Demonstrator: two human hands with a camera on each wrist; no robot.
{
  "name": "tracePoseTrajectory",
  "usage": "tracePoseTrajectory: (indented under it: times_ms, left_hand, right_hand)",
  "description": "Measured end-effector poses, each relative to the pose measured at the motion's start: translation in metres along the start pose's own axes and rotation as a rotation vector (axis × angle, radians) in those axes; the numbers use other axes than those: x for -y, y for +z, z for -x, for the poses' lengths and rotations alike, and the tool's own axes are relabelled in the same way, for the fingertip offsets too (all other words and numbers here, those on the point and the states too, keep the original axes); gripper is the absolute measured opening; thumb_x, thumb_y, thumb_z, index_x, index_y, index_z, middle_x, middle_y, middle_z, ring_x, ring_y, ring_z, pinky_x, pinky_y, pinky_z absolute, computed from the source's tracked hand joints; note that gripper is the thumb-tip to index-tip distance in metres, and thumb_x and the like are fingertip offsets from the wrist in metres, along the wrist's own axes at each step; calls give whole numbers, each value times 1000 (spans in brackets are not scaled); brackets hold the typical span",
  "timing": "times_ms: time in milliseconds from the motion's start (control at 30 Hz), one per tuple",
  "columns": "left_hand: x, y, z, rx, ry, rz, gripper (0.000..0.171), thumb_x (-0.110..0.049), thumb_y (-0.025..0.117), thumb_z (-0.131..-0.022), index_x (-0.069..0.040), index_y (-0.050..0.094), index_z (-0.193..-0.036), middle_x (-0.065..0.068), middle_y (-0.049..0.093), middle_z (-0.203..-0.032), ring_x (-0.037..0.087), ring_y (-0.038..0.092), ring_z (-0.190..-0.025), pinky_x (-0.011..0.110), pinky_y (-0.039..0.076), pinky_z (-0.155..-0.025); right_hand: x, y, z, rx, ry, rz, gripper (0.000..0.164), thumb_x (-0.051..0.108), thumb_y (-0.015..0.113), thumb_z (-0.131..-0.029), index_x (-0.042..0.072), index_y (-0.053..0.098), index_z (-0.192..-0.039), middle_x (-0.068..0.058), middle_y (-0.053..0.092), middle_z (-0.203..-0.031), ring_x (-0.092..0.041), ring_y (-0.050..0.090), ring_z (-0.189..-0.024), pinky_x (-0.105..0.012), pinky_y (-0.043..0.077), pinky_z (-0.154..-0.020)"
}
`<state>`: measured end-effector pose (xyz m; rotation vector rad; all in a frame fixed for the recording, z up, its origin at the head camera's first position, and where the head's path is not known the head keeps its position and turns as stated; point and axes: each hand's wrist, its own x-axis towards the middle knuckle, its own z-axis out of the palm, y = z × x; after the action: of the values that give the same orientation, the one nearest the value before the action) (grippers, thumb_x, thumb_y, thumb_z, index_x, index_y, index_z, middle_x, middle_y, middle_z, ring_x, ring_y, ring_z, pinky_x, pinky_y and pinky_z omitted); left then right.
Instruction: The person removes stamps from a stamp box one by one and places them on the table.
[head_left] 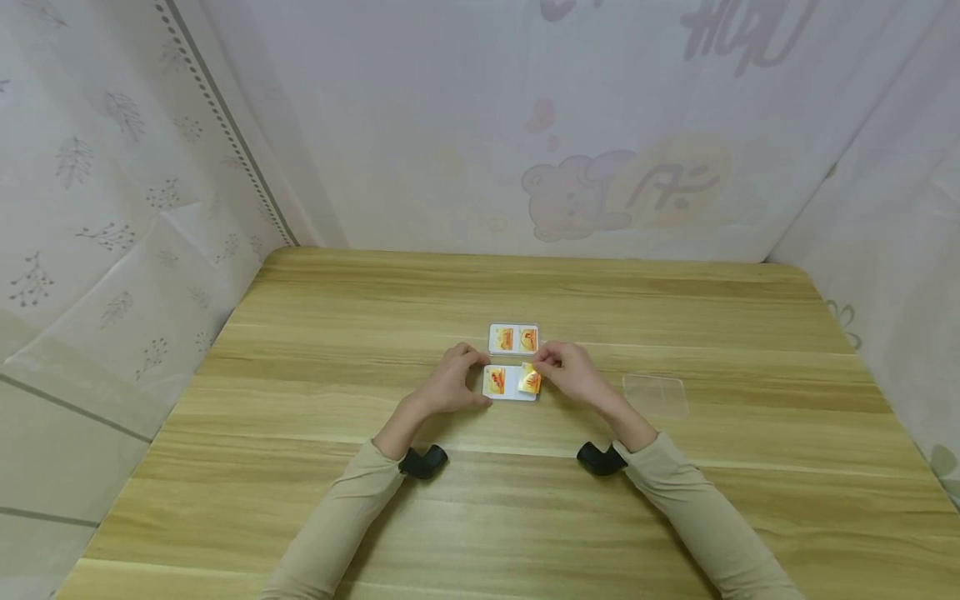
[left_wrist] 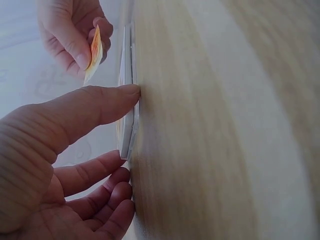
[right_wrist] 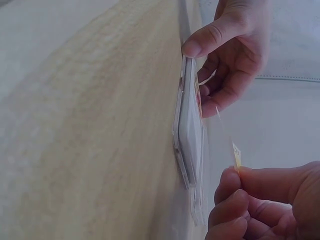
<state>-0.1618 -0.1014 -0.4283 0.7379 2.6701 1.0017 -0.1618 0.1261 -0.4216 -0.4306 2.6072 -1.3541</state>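
A flat white tile in a clear tray lies on the table, an orange picture on its left half. My left hand holds its left end, thumb at the near edge and fingertips at the far edge. My right hand pinches a thin orange-and-yellow picture slip between thumb and index finger. In the left wrist view the slip is slightly bent and tilted up. Edge-on in the right wrist view, the slip stands off the tile's face, with a transparent part reaching past its coloured end.
Just beyond lies a second white tile bearing two orange pictures. A clear plastic lid-like piece lies to the right on the wooden table. Black wrist mounts sit by both cuffs. Patterned curtains hang behind the table.
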Motion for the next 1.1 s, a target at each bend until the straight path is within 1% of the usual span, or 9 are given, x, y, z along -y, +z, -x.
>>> tracePoseTrajectory:
  times_ms: [133,300,533,733,900,1100]
  left_hand:
    - [0,0,0,-5,11,-9,55,-9,83,-67,7,59,-113,16,51,-110,31,45,-108,44,38,-96]
    - [0,0,0,-9,23,-13,55,-9,83,-67,7,58,-113,17,51,-110,31,46,-107,44,39,-95]
    - [-1,0,-1,-13,13,-9,53,-8,83,-67,7,59,-112,17,51,-110,31,46,-107,43,38,-96]
    - [-2,0,-1,-6,7,-9,54,-9,83,-67,8,58,-113,17,51,-111,31,46,-108,43,38,-96]
    - [-2,-1,1,-4,6,-10,55,-9,83,-67,7,59,-113,17,51,-110,31,46,-107,43,39,-96]
    - [-3,-1,1,-4,-1,-5,55,-9,83,-67,7,59,-113,16,51,-111,31,46,-108,43,39,-96]
  right_hand:
    - [-1,-2,1,15,-3,14,7,2,59,-89,-3,64,-88,-9,59,-74,-14,49,-66,-22,41,-58]
    - [-3,-6,3,15,-14,19,8,1,58,-89,-4,64,-89,-9,60,-76,-15,50,-68,-24,42,-60]
    - [-6,-9,5,12,-4,27,9,2,57,-90,-4,65,-90,-7,61,-77,-14,50,-69,-24,43,-62]
    - [-8,-12,8,11,3,26,10,2,58,-90,-5,65,-91,-9,61,-76,-14,50,-68,-24,41,-60]
    - [-10,-14,9,11,34,22,10,4,58,-91,-4,65,-91,-7,59,-75,-14,48,-67,-23,40,-59]
    - [-14,-17,11,-4,19,35,10,4,58,-90,-4,65,-91,-7,60,-76,-15,49,-70,-24,41,-62]
